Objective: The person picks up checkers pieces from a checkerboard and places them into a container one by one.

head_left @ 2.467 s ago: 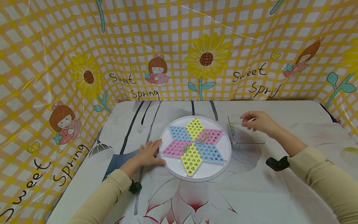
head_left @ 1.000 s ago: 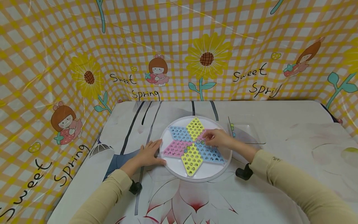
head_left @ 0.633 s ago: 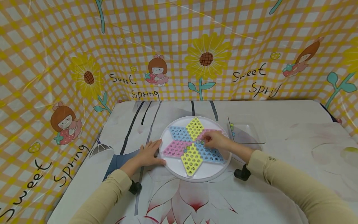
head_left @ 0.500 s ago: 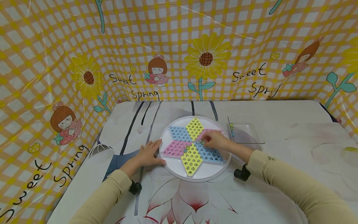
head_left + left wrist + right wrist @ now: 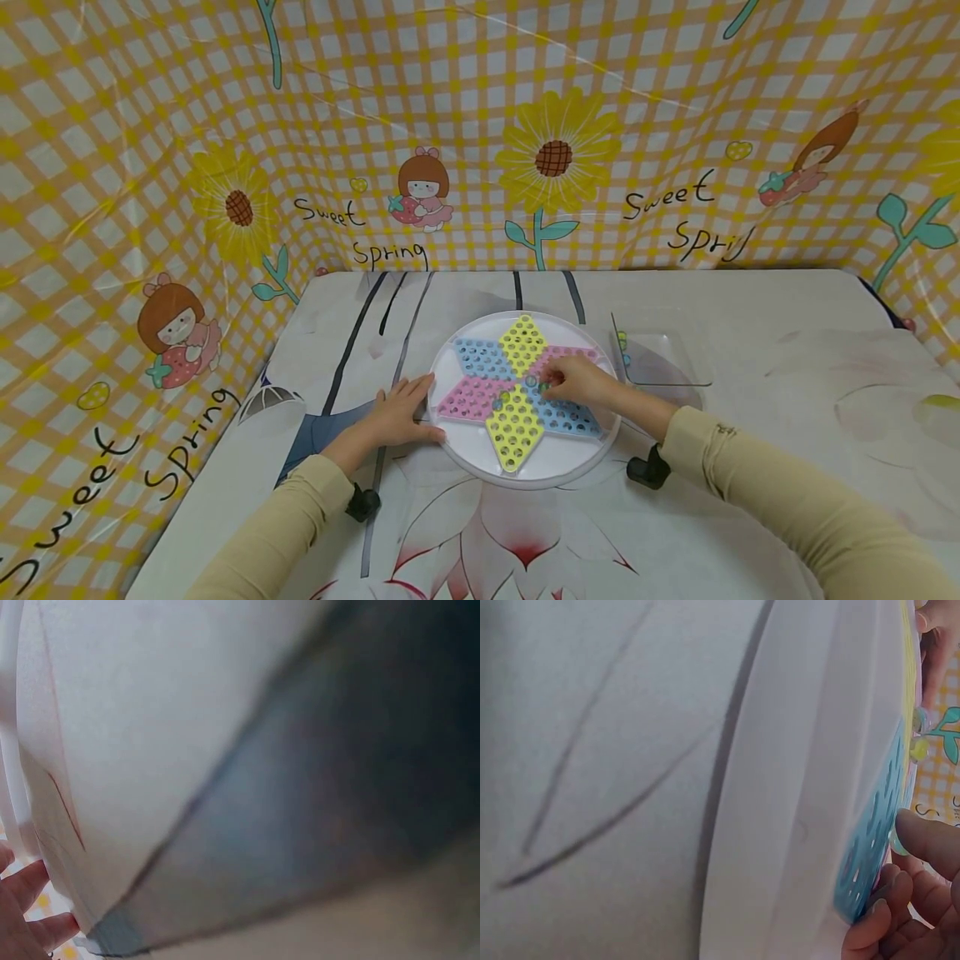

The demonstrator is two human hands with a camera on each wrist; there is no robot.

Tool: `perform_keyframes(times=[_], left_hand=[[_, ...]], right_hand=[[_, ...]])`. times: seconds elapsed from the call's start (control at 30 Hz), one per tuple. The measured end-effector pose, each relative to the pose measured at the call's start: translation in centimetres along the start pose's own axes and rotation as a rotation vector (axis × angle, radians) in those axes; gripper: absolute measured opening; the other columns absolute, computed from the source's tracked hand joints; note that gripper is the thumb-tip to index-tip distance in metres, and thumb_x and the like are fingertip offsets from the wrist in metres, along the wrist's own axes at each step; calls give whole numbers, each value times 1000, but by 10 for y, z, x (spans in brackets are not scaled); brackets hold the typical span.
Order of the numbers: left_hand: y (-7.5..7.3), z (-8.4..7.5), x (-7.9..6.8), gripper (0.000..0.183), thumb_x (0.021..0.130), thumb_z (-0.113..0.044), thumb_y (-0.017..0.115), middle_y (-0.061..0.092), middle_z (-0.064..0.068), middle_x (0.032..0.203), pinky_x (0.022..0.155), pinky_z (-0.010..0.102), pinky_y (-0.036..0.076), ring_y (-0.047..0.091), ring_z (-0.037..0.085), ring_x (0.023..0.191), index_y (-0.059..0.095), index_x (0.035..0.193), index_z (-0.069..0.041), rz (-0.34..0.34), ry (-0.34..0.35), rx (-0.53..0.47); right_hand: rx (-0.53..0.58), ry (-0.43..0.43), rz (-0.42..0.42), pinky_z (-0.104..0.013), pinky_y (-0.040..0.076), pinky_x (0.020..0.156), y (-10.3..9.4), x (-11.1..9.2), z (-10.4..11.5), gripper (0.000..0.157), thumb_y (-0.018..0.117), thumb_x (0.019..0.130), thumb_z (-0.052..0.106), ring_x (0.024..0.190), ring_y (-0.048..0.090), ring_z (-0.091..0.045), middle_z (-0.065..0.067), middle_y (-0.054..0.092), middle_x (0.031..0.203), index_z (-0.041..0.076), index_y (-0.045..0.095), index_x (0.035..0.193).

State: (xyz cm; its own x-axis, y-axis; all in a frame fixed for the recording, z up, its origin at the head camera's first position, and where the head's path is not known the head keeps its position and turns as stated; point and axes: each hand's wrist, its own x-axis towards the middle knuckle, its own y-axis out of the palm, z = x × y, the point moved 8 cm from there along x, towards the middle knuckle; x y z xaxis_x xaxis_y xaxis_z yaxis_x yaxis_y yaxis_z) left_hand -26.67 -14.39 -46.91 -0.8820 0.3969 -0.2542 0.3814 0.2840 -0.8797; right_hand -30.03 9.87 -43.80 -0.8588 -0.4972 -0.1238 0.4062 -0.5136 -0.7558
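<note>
A round white Chinese checkers board (image 5: 465, 454) with a star of yellow, pink and blue holed sections lies on the table. My left hand (image 5: 399, 413) rests at its left rim, fingers extended and thumb apart. Over the board's right half, my right hand (image 5: 581, 383) pinches a greenish glass marble (image 5: 898, 844) between thumb and finger, low over the blue section (image 5: 874, 840). A clear marble (image 5: 531, 381) sits near the star's centre, and another marble (image 5: 498, 403) lies by the left pink section. The right hand covers part of the right pink and blue sections.
Right of the board stands a clear plastic tray (image 5: 667, 384) with several marbles (image 5: 622, 343) along its left side. A checked, sunflower-print cloth (image 5: 480, 125) walls off the back and left of the table.
My right hand has moved from over the clear tray to the board's centre right, then shifted only slightly in the last half second. The left hand stays at the rim.
</note>
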Motion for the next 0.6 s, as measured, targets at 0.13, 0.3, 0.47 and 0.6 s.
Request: perform_keyframes(times=[0.13,0.3,0.47,0.6], left_hand=[[0,-1,0,99,74,-53,68,22,14,150,101,68,8,11,42,137,18,147,-11,0,-3,1],[-1,-2,-1,99,73,-53,68,23,14,150,102,68,8,11,42,137,18,147,-10,0,-6,0],[-1,-2,-1,99,74,-53,69,23,14,150,102,68,8,12,42,137,18,147,-10,-2,-8,3],[-1,-3,-1,98,74,-52,69,23,14,150,101,68,9,12,42,137,19,147,-10,-4,-6,7]], right_hand=[[2,-9,5,-20,35,58,-1,-1,1,12,70,78,8,63,42,-11,0,48,66,2,61,82],[31,10,5,-21,37,59,-3,-3,2,12,70,78,8,65,44,-12,-1,49,68,2,62,85],[71,15,-2,-20,38,59,-6,-4,2,11,68,78,6,66,44,-13,-2,51,70,1,62,86],[70,5,-14,-21,39,60,-10,-6,4,13,67,78,7,67,45,-13,-2,53,73,1,63,89]])
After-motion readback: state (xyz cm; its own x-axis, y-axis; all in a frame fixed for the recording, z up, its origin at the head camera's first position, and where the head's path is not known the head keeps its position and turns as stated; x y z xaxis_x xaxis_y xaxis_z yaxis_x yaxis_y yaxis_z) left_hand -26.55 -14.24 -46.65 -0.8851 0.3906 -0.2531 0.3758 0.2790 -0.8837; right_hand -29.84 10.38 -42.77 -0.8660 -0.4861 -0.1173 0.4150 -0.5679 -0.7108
